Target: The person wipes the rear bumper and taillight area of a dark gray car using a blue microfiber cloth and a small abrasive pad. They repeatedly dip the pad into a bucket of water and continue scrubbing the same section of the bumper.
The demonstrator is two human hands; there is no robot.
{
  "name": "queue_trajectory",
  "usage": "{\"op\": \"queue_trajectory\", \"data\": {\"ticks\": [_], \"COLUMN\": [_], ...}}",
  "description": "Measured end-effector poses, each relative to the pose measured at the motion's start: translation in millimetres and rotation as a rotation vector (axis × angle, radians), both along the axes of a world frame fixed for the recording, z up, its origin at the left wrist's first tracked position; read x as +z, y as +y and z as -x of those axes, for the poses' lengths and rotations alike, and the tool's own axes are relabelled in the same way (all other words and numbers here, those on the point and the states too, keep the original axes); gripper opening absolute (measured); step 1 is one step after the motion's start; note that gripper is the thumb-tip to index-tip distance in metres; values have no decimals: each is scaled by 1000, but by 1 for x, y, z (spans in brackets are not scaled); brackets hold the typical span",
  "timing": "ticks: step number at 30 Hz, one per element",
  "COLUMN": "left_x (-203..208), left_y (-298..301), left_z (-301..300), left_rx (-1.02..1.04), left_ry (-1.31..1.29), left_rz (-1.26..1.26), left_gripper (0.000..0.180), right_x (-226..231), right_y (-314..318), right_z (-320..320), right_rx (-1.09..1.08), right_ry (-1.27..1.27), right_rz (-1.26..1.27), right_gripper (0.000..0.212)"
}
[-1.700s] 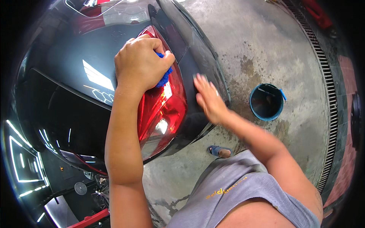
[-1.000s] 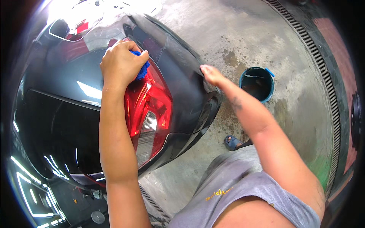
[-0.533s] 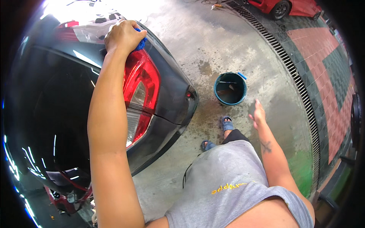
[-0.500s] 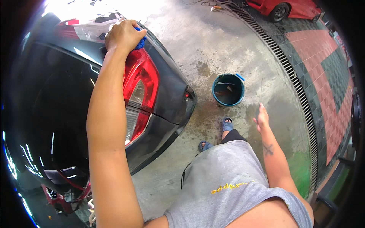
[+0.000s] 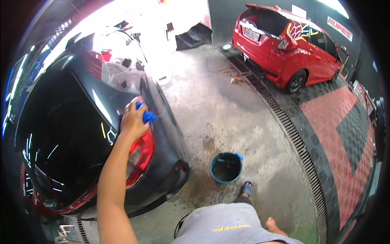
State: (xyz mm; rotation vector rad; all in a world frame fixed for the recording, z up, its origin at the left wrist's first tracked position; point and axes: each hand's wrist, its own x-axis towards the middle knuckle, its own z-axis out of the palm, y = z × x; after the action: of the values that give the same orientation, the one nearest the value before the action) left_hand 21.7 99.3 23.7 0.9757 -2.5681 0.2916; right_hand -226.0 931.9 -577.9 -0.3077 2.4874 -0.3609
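My left hand (image 5: pixel 133 122) is closed round a bunched blue cloth (image 5: pixel 149 117) and presses it on the dark car (image 5: pixel 166 142), at the upper end of the red tail light (image 5: pixel 147 150). The rear window (image 5: pixel 61 130) lies to the left of my forearm. My right hand (image 5: pixel 271 223) hangs low beside my grey shirt, its fingers foreshortened but loosely apart, with nothing in it. In front of my feet stands a dark teal bucket (image 5: pixel 226 179) with dark water in it and something blue on its rim.
A red car (image 5: pixel 276 53) is parked at the far right on dark and red floor tiles (image 5: pixel 325 110). A long drain grate (image 5: pixel 290 132) runs between it and the wet concrete (image 5: pixel 252 134). Small items (image 5: pixel 237 79) lie by the grate. A black cover (image 5: pixel 195 37) sits at the back.
My view has tilted up, bringing the whole red car into sight. The blue cloth stays in my left hand near the top of the tail light. My right hand now shows at the lower edge.
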Motion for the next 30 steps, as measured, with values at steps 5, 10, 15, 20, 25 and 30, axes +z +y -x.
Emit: {"op": "queue_trajectory", "data": {"ticks": [5, 10, 15, 20, 25, 30], "left_x": [-6, 5, -11, -7, -8, -21], "left_y": [44, 59, 60, 65, 64, 53], "left_z": [-9, 7, 36, 30, 34, 45], "left_rx": [155, 323, 388, 434, 484, 470], "left_ry": [147, -17, 38, 35, 28, 85], "left_rz": [123, 322, 299, 315, 311, 294], "left_gripper": [65, 79, 78, 77, 81, 84], "right_x": [21, 68, 107, 130, 109, 89], "right_y": [-43, -156, -206, -214, -117, -34], "right_z": [147, 323, 453, 466, 430, 462], "right_rx": [-201, -296, -82, -49, 186, 101], "right_ry": [-17, -161, 94, 80, 41, -58], "right_rz": [-4, 288, 472, 517, 252, -62], "right_gripper": [64, 55, 57, 60, 56, 63]}}
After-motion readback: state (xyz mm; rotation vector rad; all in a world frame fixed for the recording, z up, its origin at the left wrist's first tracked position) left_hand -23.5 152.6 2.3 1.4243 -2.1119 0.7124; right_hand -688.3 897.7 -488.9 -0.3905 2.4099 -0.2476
